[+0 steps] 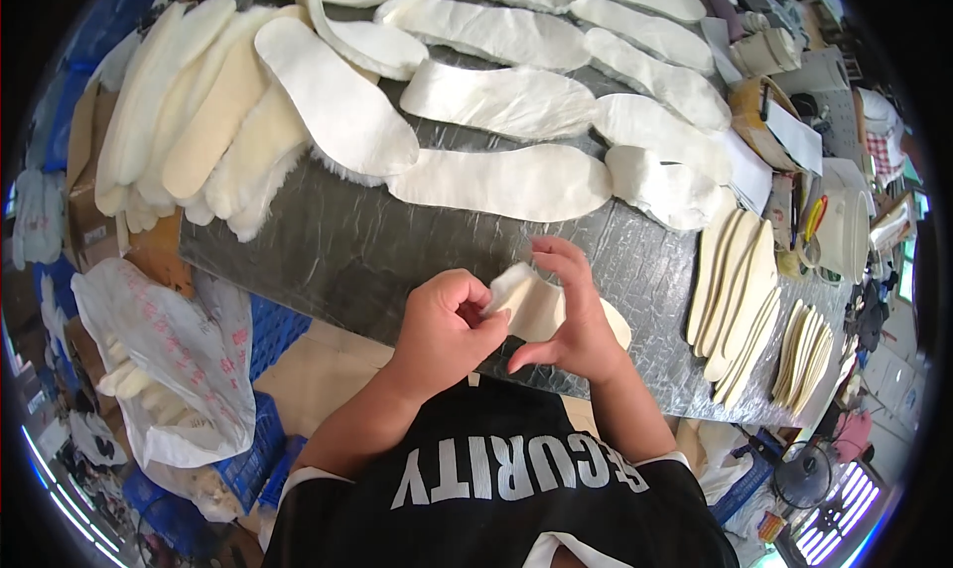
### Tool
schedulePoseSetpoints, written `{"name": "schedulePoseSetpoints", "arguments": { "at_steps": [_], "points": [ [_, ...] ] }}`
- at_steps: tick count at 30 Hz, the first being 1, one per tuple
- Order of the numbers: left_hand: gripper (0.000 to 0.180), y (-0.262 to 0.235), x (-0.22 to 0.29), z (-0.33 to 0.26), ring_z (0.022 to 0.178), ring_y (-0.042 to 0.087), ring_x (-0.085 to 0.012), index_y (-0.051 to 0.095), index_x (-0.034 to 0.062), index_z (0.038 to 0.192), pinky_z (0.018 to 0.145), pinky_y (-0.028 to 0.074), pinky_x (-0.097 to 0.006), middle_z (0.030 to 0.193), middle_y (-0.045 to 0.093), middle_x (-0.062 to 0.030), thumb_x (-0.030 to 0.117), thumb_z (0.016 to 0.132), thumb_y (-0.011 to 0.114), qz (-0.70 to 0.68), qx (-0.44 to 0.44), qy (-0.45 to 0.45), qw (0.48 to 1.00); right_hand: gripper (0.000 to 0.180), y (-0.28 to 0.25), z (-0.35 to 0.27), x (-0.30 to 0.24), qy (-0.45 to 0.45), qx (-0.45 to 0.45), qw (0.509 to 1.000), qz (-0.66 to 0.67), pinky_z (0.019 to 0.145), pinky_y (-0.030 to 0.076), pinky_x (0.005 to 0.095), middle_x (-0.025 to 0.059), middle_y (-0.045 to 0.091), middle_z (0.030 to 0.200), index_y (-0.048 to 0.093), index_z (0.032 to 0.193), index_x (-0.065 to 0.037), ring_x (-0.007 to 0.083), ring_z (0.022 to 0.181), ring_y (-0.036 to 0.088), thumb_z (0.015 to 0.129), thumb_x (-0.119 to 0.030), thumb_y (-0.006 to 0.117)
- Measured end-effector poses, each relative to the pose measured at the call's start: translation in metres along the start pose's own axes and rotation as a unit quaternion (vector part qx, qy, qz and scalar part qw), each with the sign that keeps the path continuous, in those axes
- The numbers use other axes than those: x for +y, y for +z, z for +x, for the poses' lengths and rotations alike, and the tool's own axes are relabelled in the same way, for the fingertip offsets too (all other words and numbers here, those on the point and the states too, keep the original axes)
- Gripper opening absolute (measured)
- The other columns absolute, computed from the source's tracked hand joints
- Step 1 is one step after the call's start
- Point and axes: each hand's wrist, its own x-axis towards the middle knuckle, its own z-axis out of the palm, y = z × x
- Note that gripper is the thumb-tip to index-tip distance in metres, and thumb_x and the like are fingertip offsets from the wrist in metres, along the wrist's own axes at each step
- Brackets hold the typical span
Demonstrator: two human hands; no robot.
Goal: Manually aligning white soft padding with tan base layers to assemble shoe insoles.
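Observation:
A cream insole with a fleecy white edge (537, 308) is held over the near edge of the dark table, its toe end bent upward. My left hand (452, 320) pinches that end between thumb and fingers. My right hand (578, 320) is curved over the insole's other part, thumb and fingers spread wide apart. Its palm hides some of the insole, so contact there is unclear. Beyond my hands, a white insole (506, 182) lies flat in the closest of several rows, and another white insole (338, 96) lies slanted with fleece showing underneath.
A heap of fleecy insoles (213, 101) covers the table's left end. Slim cream insoles (735, 290) stand in stacks at the right, near a box (774, 121) and scissors (814, 215). A white plastic bag (179, 359) hangs over blue crates (256, 449) at left.

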Motion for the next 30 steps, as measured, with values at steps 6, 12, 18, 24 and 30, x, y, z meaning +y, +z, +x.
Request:
{"name": "schedulePoseSetpoints", "arguments": {
  "at_steps": [6,12,18,24,30],
  "points": [
    [0.019,0.007,0.039,-0.009,0.07,0.054,-0.0063,0.058,0.0005,0.086,0.062,0.046,-0.021,0.083,0.057,-0.0035,0.0,0.076,0.074,-0.169,-0.046,0.009,0.984,0.092,-0.022,-0.015,-0.027,0.107,-0.11,0.969,0.192,0.107,0.031,0.0383,0.0209,0.035,0.143,0.022,0.145,-0.002,0.0314,0.131,0.038,0.072,-0.015,0.076],
    [0.033,-0.005,0.089,-0.007,0.083,0.054,-0.0225,0.062,0.0058,0.098,0.073,0.045,-0.03,0.097,0.057,-0.0087,0.001,0.069,0.076,0.085,-0.015,0.347,0.934,0.089,-0.054,-0.02,-0.059,0.082,-0.173,0.831,0.523,0.106,0.029,0.0353,0.0112,0.036,0.141,0.008,0.15,-0.002,0.0204,0.12,0.044,0.082,-0.019,0.063],
    [0.03,0.0,0.131,-0.016,0.081,0.053,-0.0255,0.065,0.0069,0.09,0.072,0.045,-0.035,0.089,0.06,-0.0044,0.006,0.063,0.078,0.214,-0.034,0.473,0.854,0.085,-0.054,-0.039,-0.075,0.048,-0.185,0.769,0.61,0.103,0.033,0.0357,0.0158,0.045,0.132,0.013,0.148,0.001,0.0243,0.118,0.048,0.086,-0.03,0.062],
    [0.023,0.006,0.141,-0.019,0.079,0.052,-0.0241,0.065,0.0076,0.081,0.07,0.041,-0.035,0.085,0.06,-0.0018,0.007,0.062,0.078,0.269,-0.054,0.496,0.824,0.075,-0.048,-0.055,-0.079,0.086,-0.19,0.778,0.592,0.102,0.036,0.0357,0.0175,0.052,0.124,0.028,0.141,0.003,0.0245,0.116,0.05,0.089,-0.042,0.058],
    [0.017,0.006,0.142,-0.023,0.075,0.053,-0.0248,0.064,0.0057,0.08,0.069,0.041,-0.036,0.081,0.061,-0.0048,0.009,0.068,0.076,0.274,-0.095,0.449,0.845,0.076,-0.043,-0.06,-0.075,-0.004,-0.157,0.844,0.513,0.097,0.04,0.0325,0.016,0.056,0.119,0.031,0.139,0.004,0.0216,0.112,0.052,0.095,-0.058,0.037]
  ]
}}
